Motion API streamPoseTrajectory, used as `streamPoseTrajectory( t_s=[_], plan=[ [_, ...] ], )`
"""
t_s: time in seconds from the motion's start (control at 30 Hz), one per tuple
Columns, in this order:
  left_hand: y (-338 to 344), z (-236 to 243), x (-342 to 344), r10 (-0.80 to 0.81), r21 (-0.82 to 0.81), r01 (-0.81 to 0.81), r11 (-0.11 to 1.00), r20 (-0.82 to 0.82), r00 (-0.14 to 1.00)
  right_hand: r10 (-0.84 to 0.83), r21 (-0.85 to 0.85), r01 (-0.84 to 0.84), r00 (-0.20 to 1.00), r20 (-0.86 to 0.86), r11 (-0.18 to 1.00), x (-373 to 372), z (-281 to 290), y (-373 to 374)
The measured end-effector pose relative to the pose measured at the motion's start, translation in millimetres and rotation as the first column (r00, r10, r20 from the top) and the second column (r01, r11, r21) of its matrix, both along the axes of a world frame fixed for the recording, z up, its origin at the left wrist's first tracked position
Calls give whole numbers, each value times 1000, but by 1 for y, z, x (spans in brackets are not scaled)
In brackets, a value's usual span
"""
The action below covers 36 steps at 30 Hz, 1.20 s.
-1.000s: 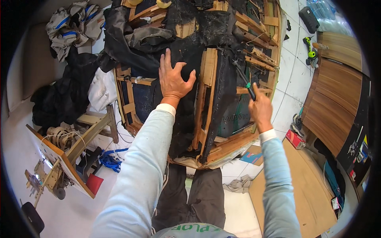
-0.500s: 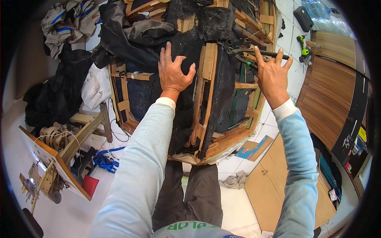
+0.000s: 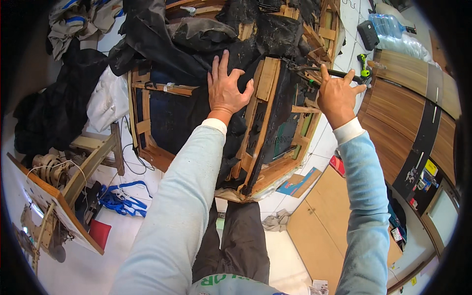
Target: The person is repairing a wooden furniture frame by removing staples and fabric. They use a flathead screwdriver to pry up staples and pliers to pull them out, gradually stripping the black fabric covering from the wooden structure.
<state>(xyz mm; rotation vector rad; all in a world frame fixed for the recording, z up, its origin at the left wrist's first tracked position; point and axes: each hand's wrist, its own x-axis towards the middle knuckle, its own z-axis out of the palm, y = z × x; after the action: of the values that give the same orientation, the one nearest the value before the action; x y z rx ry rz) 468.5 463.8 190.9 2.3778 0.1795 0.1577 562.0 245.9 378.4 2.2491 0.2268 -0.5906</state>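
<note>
An upturned upholstered furniture frame of bare wood (image 3: 268, 78) lies in front of me, with loose black fabric (image 3: 189, 59) bunched over its far left part. My left hand (image 3: 228, 96) rests on this fabric, fingers spread, left of the upright wooden rails. On the right, my right hand (image 3: 339, 103) grips dark-handled pliers (image 3: 337, 73) with a bit of green near the handle. The pliers' jaws point left at the black fabric by the top of the centre rail. What the jaws bite on is too small to tell.
A wooden stand with a motor (image 3: 49, 169) and a red cushion (image 3: 99, 233) stand at left. Brown cabinet panels (image 3: 403, 108), a green drill (image 3: 364, 66) and a water bottle (image 3: 388, 24) are at right. Cardboard (image 3: 314, 221) lies on the floor nearby.
The whole view has turned slightly. My left hand stays on the fabric and my right hand keeps its hold on the pliers, whose jaws remain by the rail top.
</note>
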Motion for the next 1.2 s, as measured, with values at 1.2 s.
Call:
streamPoseTrajectory(
  t_s=[1.2],
  plan=[
    [-7,-5,2,-28,151,17,988,70,997,-722,920,386,619,-310,-64,-127,-143,-50]
  ],
)
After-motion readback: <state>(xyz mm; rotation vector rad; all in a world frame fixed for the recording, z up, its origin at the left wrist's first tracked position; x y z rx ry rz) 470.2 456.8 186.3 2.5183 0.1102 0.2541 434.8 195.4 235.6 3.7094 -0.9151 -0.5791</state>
